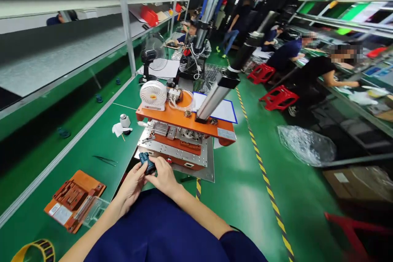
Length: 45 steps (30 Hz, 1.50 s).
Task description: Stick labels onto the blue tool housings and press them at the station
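Both hands (pixel 165 175) pinch a dark-blue part (pixel 147 163) near an orange machine (pixel 168 115) bearing an unreadably small label (pixel 226 133).

Smooth plastic-looking part (pixel 147 163), matt metal plate (pixel 172 152), white plastic fan (pixel 153 95), smooth tabletop (pixel 89 141)

A black desk fan (pixel 150 56) stands on the green bench (pixel 101 139); red plastic stools (pixel 278 96) stand beyond yellow-and-black floor tape (pixel 258 156).

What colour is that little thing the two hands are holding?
The small part is dark blue, a bit teal; it shows in the head view.
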Available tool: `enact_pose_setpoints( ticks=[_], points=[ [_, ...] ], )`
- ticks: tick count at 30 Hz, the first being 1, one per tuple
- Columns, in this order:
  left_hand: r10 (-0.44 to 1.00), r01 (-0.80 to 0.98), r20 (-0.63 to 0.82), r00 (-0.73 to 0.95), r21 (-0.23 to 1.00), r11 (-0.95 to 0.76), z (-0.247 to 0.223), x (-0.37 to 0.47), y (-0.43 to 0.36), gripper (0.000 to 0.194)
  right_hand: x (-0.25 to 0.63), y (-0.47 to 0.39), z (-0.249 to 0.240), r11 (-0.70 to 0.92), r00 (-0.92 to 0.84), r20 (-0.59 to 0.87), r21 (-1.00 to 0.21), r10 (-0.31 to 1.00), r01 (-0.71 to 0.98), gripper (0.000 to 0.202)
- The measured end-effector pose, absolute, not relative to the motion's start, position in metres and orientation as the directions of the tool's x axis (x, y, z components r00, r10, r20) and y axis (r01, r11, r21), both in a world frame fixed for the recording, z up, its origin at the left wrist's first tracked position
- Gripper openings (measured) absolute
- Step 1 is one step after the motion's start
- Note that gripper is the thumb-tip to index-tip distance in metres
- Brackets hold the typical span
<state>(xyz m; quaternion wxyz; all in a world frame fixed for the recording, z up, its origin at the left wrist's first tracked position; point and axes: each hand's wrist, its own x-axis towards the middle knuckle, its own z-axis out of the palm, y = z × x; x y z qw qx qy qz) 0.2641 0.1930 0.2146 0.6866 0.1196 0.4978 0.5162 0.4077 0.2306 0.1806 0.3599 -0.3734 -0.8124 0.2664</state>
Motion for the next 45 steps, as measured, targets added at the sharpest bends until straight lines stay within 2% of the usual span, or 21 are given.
enact_pose_setpoints(
  ticks=[2, 4, 7, 10, 12, 16, 22, 28, 45],
  points=[
    [0.809, -0.538, -0.588, 0.014, 0.678, 0.501, 0.207, 0.266, 0.197, 0.053, 0.420, 0.232, 0.177, 0.502, -0.454, 0.324, -0.788, 0.830, 0.355, 0.048],
    [0.828, -0.466, -0.560, 0.040, 0.722, 0.511, 0.201, 0.265, 0.201, 0.049, 0.432, 0.234, 0.175, 0.357, -0.386, 0.235, -0.890, 0.892, 0.283, 0.044],
    [0.880, -0.192, -0.461, 0.120, 0.858, 0.476, 0.194, 0.263, 0.203, 0.048, 0.445, 0.238, 0.171, 0.151, -0.302, 0.081, -0.964, 0.950, 0.218, 0.045],
    [0.900, 0.132, -0.356, 0.251, 0.934, 0.332, 0.184, 0.265, 0.202, 0.049, 0.452, 0.242, 0.167, 0.086, -0.417, -0.005, -0.976, 0.909, 0.201, 0.042],
    [0.921, 0.228, -0.298, 0.249, 0.943, 0.244, 0.175, 0.266, 0.201, 0.050, 0.453, 0.244, 0.164, 0.061, -0.472, -0.036, -0.980, 0.881, 0.189, 0.034],
    [0.971, 0.290, -0.206, 0.120, 0.943, 0.165, 0.164, 0.266, 0.197, 0.049, 0.449, 0.245, 0.158, -0.031, -0.413, -0.090, -0.989, 0.906, 0.145, 0.027],
    [0.986, 0.320, -0.165, 0.034, 0.936, 0.145, 0.172, 0.264, 0.183, 0.047, 0.443, 0.239, 0.151, -0.111, -0.433, -0.158, -0.985, 0.887, 0.133, 0.033],
    [0.979, 0.316, -0.204, -0.016, 0.928, 0.198, 0.173, 0.265, 0.171, 0.050, 0.440, 0.236, 0.146, -0.146, -0.484, -0.218, -0.972, 0.847, 0.182, 0.043],
    [0.968, 0.390, -0.238, -0.079, 0.886, 0.250, 0.173, 0.270, 0.169, 0.050, 0.440, 0.237, 0.139, -0.141, -0.509, -0.261, -0.955, 0.820, 0.262, 0.048]
  ],
)
